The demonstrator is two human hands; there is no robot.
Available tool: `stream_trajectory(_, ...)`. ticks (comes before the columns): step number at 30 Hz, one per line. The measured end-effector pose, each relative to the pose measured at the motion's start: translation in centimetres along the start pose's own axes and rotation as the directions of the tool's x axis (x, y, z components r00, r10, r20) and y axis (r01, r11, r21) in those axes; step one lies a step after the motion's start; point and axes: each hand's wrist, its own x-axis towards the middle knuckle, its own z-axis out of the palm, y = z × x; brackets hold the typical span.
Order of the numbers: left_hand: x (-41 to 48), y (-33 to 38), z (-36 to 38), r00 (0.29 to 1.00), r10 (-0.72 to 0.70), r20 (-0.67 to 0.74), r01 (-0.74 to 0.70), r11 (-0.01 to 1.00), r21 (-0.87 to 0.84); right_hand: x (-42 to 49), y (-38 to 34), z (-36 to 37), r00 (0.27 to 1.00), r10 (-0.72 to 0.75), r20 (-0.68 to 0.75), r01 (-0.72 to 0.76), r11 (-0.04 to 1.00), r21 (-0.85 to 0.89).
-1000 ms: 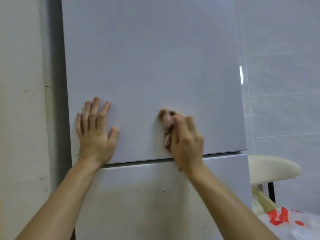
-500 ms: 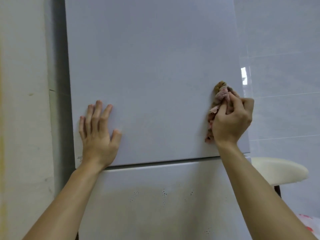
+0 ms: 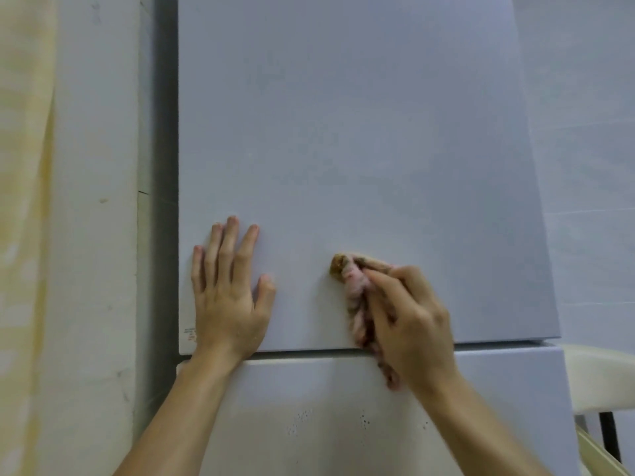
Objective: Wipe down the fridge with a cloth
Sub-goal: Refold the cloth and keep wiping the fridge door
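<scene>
Low on the fridge door (image 3: 343, 132), swept back from right edge to middle, cloth (image 3: 354, 286) bunched in curled fingers (image 3: 385, 280) of right hand (image 3: 412, 324), left hand (image 3: 226, 300) flat, bracing; wiping mid-pass.

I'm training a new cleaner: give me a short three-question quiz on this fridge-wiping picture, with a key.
1. True or false: the left hand lies flat on the upper fridge door.
2. Which holds the cloth? A. left hand B. right hand C. both hands
3. Fill in: dark specks show on the ____ door.
Key: 1 true; 2 B; 3 lower door.
</scene>
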Motion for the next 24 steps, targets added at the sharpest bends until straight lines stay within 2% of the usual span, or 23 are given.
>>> stream_trajectory(1,0.0,0.0,0.0,1.000,0.009,-0.004,-0.009,1.000,0.003,0.8,0.8,-0.7,0.999,0.046,-0.011,-0.046,0.999,-0.010)
stream_trajectory(3,0.0,-0.1,0.0,1.000,0.021,-0.008,-0.021,1.000,0.005,3.5,2.8,-1.5,0.971,0.194,-0.142,-0.203,0.978,-0.050)
stream_trajectory(5,0.0,-0.3,0.1,1.000,0.028,-0.006,-0.028,1.000,0.003,6.6,4.2,-1.5,0.898,0.320,-0.301,-0.355,0.932,-0.069)
stream_trajectory(7,-0.1,-0.3,0.2,1.000,0.029,-0.007,-0.029,1.000,-0.002,8.5,3.8,-0.5,0.841,0.394,-0.370,-0.440,0.897,-0.045)
stream_trajectory(8,-0.1,-0.3,0.2,1.000,0.028,-0.006,-0.028,1.000,-0.007,8.7,3.0,0.3,0.840,0.391,-0.376,-0.437,0.899,-0.041)
stream_trajectory(10,-0.1,-0.3,0.1,1.000,0.025,0.001,-0.025,0.999,-0.020,7.4,0.5,2.1,0.893,0.312,-0.323,-0.344,0.938,-0.045)
stream_trajectory(12,0.0,-0.2,-0.1,0.999,0.034,0.023,-0.033,0.999,-0.036,4.3,-2.5,3.8,0.964,0.171,-0.206,-0.179,0.984,-0.023)
stream_trajectory(14,0.0,-0.3,-0.5,0.997,0.037,0.061,-0.033,0.997,-0.069,0.9,-4.6,4.5,0.996,0.027,-0.082,-0.028,1.000,-0.010)
stream_trajectory(16,0.2,-0.6,-1.0,0.995,0.037,0.094,-0.027,0.994,-0.107,-1.7,-5.0,4.3,0.993,-0.106,0.052,0.105,0.994,0.019)
stream_trajectory(19,0.3,-0.7,-1.6,0.992,0.033,0.121,-0.007,0.978,-0.208,-1.6,-4.0,2.3,0.928,-0.305,0.215,0.301,0.952,0.053)
stream_trajectory(20,0.3,-0.9,-1.9,0.992,0.028,0.124,0.004,0.969,-0.248,-0.8,-3.6,1.5,0.936,-0.286,0.206,0.279,0.958,0.061)
stream_trajectory(21,0.3,-1.3,-2.1,0.992,0.022,0.123,0.012,0.963,-0.268,0.4,-3.1,0.8,0.967,-0.187,0.173,0.177,0.982,0.073)
stream_trajectory(23,0.0,-2.3,-2.7,0.994,-0.011,0.106,0.035,0.972,-0.231,3.0,-1.6,0.1,1.000,0.015,0.018,-0.015,1.000,0.016)
stream_trajectory(24,-0.2,-2.8,-3.0,0.995,-0.040,0.086,0.058,0.976,-0.211,4.4,-1.1,0.4,0.992,0.096,-0.077,-0.100,0.994,-0.040)
